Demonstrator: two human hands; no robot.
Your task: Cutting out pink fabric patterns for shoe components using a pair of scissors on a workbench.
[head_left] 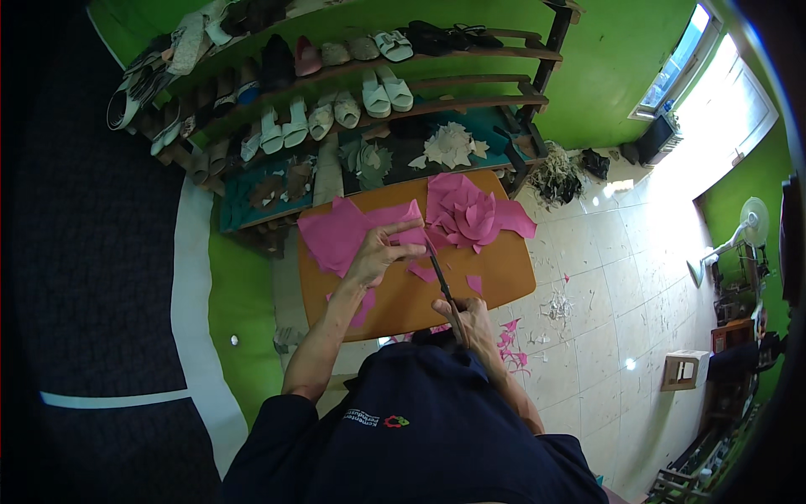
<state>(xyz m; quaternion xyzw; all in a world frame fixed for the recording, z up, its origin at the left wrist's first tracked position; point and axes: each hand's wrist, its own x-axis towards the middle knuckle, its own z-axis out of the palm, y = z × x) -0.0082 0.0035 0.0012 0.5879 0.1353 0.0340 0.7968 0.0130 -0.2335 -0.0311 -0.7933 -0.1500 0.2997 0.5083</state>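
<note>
In my right hand (472, 321) are long dark scissors (442, 279), gripped by the handles near my body with the blades directed away from me. The blade tips are at a small pink piece of sheet material (430, 242) pinched in the fingers of my left hand (382, 254). Beneath and beyond my left hand lies a larger pink sheet (332, 233), cut unevenly. To its right is a heap of pink cut pieces (466, 212). Small pink scraps (474, 284) lie nearer the scissors. All of this rests on an orange-brown tabletop (504, 273).
Behind the table, a shelf rack (495, 80) carries several sandals and shoes, plus grey-green (365, 160) and cream cut pieces (453, 145). Pink scraps (510, 344) and pale shreds (557, 305) litter the tiled floor. A white fan (753, 220) stands far right, near a small box-like stool (684, 370).
</note>
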